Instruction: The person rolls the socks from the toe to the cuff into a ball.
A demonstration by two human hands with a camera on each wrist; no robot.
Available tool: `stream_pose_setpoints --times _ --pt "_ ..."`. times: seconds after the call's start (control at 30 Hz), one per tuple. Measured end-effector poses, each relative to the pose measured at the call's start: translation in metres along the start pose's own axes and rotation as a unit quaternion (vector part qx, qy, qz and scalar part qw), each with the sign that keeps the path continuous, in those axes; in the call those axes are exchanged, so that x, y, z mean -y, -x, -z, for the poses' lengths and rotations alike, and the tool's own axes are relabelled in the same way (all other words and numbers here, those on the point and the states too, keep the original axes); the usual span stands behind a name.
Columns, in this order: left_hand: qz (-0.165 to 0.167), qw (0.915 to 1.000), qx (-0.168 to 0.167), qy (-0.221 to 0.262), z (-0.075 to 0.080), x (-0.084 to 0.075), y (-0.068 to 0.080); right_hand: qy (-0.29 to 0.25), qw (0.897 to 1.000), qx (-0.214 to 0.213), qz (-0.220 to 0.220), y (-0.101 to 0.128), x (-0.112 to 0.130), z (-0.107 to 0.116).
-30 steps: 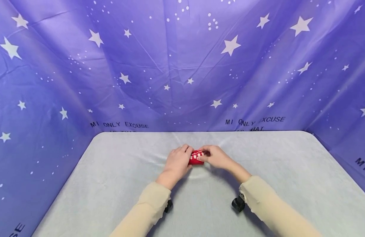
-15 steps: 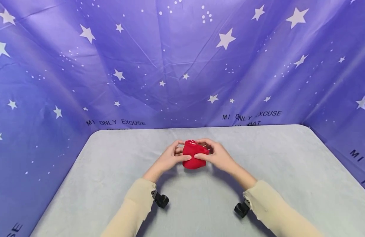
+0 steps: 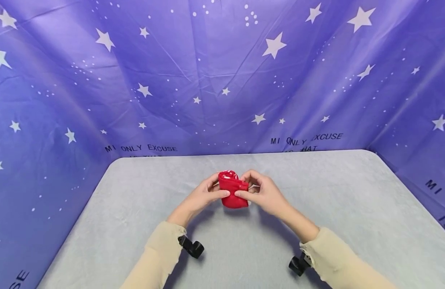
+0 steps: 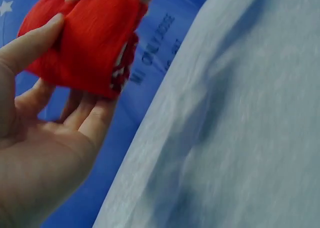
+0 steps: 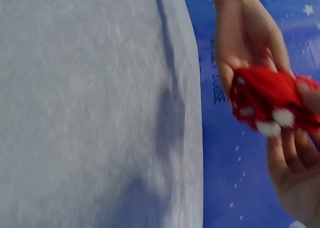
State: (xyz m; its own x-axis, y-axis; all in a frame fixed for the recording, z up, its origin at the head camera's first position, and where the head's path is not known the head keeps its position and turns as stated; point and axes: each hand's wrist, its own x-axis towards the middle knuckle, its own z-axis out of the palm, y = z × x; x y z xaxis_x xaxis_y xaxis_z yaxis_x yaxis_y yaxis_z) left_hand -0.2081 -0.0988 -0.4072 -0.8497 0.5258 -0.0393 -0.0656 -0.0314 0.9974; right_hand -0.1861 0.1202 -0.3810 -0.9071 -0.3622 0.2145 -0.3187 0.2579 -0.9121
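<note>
A small red cloth bundle with white dots (image 3: 232,188) is held up off the grey table (image 3: 334,208) between both hands. My left hand (image 3: 208,195) grips its left side, thumb in front and fingers behind. My right hand (image 3: 261,192) pinches its right side the same way. In the left wrist view the red cloth (image 4: 85,48) lies across the left fingers (image 4: 87,110) under the thumb. Over in the right wrist view the dotted red cloth (image 5: 270,100) sits between the two hands, somewhat blurred.
The grey table has a rounded far edge and is walled on three sides by a purple star-print curtain (image 3: 222,80). Black wrist camera mounts (image 3: 191,247) (image 3: 298,264) hang under both beige sleeves.
Both hands lifted the red cloth off the table and drew it slightly nearer, turning it so its plain red side faces the head camera. The wrists dropped back toward me.
</note>
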Motion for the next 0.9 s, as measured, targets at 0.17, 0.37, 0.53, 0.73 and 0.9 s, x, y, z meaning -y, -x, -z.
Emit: stream_pose_setpoints --times 0.17,0.37,0.53,0.73,0.9 --pt "0.003 0.9978 -0.054 0.037 -0.007 -0.003 0.000 -0.011 0.999 0.017 0.026 0.002 0.006 -0.001" --pt "-0.010 0.9951 -0.054 0.083 -0.004 -0.003 0.004 -0.061 0.996 0.059 0.037 0.007 0.005 0.009" --pt "-0.025 0.9946 -0.050 0.088 -0.007 -0.002 0.003 -0.046 0.998 0.022 0.038 0.006 0.008 0.004" --pt "-0.045 0.9936 -0.080 0.065 -0.015 -0.006 0.001 0.000 0.998 -0.045 0.036 0.007 0.010 0.001" --pt "-0.076 0.9930 -0.086 0.028 -0.020 -0.014 0.003 -0.046 0.991 -0.115 0.056 0.006 0.013 0.008"
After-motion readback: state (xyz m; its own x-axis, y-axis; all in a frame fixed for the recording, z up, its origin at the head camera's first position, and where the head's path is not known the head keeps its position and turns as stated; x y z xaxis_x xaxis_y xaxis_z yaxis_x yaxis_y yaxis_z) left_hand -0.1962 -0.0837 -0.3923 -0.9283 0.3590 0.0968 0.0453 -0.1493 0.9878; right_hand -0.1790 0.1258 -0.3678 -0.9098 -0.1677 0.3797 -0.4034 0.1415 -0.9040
